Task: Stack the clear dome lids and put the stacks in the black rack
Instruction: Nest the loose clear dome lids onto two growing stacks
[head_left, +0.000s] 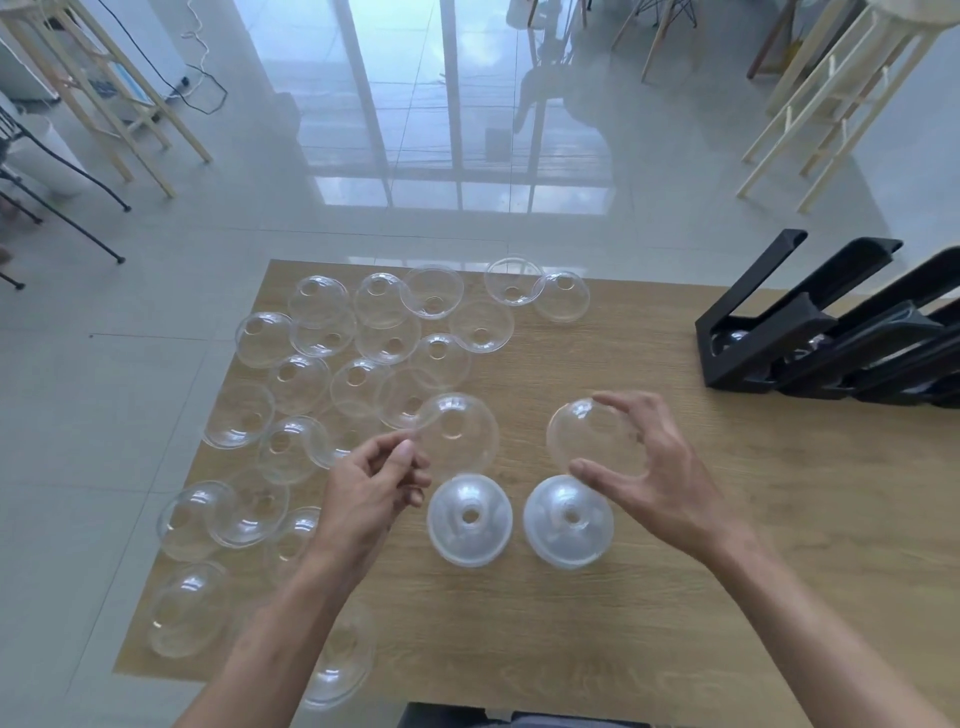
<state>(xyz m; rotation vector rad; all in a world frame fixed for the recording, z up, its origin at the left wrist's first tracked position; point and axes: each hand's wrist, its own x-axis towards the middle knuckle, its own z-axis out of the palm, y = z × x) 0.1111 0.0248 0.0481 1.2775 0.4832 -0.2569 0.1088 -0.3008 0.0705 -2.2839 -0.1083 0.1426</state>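
My left hand (371, 488) pinches the rim of one clear dome lid (460, 434) held just above the table. My right hand (652, 462) grips another clear dome lid (587, 436) between thumb and fingers. Below the hands two cloudy-looking stacks of lids stand dome-up on the table, a left stack (470, 519) and a right stack (567, 521). Several loose clear lids (358, 358) are scattered over the left half of the wooden table (727, 571). The black rack (810, 332) stands at the table's right far corner, with a few lids in its slots.
Some loose lids (189, 608) lie close to the table's left edge, and one lid (337, 665) overhangs the front edge. Wooden shelf frames (831, 104) and chairs stand on the glossy tiled floor beyond the table.
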